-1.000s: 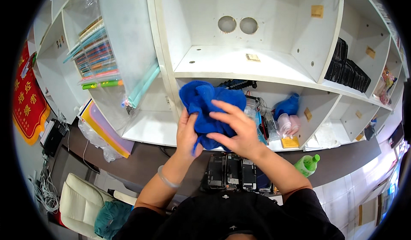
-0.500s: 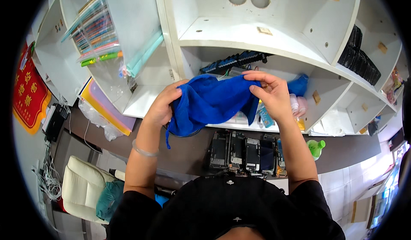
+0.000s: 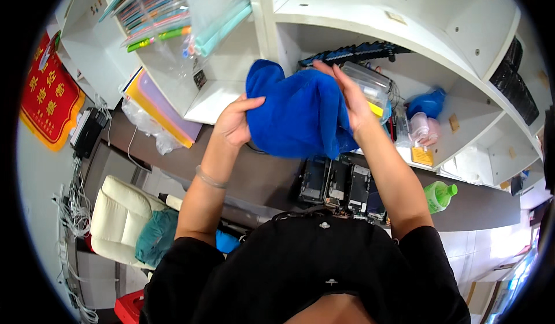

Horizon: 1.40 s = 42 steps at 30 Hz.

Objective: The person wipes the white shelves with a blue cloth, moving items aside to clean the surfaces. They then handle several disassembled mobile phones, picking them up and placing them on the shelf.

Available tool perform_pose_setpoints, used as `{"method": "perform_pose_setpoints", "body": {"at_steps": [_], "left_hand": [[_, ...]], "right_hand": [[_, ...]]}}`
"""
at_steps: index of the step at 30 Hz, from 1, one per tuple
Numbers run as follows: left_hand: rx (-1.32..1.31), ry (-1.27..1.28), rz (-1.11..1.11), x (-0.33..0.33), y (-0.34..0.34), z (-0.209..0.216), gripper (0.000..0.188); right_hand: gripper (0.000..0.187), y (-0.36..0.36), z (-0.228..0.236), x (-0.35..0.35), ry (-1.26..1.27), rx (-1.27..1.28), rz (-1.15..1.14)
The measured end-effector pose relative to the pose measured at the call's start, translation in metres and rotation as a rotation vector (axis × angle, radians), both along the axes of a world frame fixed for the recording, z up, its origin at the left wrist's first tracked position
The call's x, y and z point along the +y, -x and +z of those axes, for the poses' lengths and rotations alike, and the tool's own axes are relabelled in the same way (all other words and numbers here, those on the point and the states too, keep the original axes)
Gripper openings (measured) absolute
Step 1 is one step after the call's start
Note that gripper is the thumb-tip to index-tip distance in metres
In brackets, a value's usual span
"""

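A blue towel [image 3: 298, 113] hangs folded between my two hands, in front of a white shelf unit. My left hand [image 3: 234, 121] grips its left edge with curled fingers. My right hand [image 3: 347, 95] presses flat against its right side, fingers pointing up. The cloth's lower edge hangs over the dark counter [image 3: 254, 176]. Behind the towel sits a clear plastic box [image 3: 370, 87] on the shelf.
White shelf unit [image 3: 300, 12] holds coloured folders [image 3: 156, 17], a purple and yellow folder [image 3: 159, 104], a blue cloth [image 3: 428, 101] and pink items [image 3: 425, 130]. Several dark phones [image 3: 341, 185] lie on the counter beside a green bottle [image 3: 439, 194]. A cream chair [image 3: 118, 220] stands below left.
The towel was spread wide between my hands half a second ago; my hands have come closer and it is now folded narrower and held upright.
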State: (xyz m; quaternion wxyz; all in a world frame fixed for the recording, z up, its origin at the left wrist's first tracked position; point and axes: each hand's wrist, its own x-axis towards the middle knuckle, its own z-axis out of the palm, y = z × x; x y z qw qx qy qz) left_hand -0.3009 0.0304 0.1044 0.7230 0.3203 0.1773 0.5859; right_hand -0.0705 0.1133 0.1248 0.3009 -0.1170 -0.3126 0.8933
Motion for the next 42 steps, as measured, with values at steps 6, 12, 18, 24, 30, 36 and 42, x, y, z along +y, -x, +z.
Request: {"method": "perform_pose_setpoints", "body": {"at_steps": [6, 12, 18, 24, 30, 36, 42], "left_hand": [[-0.319, 0.262, 0.184, -0.035, 0.015, -0.069, 0.027], [0.197, 0.156, 0.155, -0.072, -0.002, -0.061, 0.104], [0.124, 0.1, 0.478, -0.086, 0.062, -0.049, 0.081], [0.224, -0.059, 0.244, -0.1, 0.079, -0.048, 0.098], [1.02, -0.152, 0.435, -0.102, 0.085, -0.022, 0.102], [1.03, 0.135, 0.47, -0.12, 0.087, 0.011, 0.066], [0.99, 0.049, 0.512, -0.124, 0.094, 0.014, 0.038]], "right_hand": [[0.062, 0.008, -0.096, -0.047, 0.277, 0.061, 0.319], [0.061, 0.008, -0.091, -0.03, 0.231, 0.231, 0.265], [0.06, -0.013, -0.084, -0.03, 0.428, 0.082, 0.216], [0.066, -0.024, -0.051, -0.043, -0.129, -0.191, 0.049], [0.101, -0.025, -0.05, -0.039, -0.618, -0.403, -0.082], [0.079, -0.04, -0.034, -0.026, -0.529, -0.502, -0.123], [0.04, -0.038, -0.028, -0.031, -1.249, -0.821, -0.087]]}}
